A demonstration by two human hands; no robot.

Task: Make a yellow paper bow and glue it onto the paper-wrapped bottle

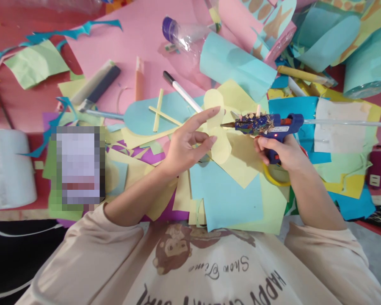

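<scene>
The right hand's (284,151) fingers grip the glue gun (281,127), its nozzle (228,125) at the yellow cutout (221,148) above paper sheets (231,195); the left hand's (187,146) index finger and thumb, parted, overlap the cutout.

hands (188,148), n=2 | glue gun (274,123), n=1 | lobed yel. cutout (221,149), n=1 | crossed strips (158,112), n=2 | purp.-cap btl. (186,39), n=1 | blk.-cap pen (184,95), n=1

At the bottom of the frame, your shirt (222,277) reads, upside down, "Show Time" and, in larger capitals, "HAPPY"; the rest is partly cut off. Right of centre, your glue gun (252,123)'s white label (281,129) is illegible.
</scene>
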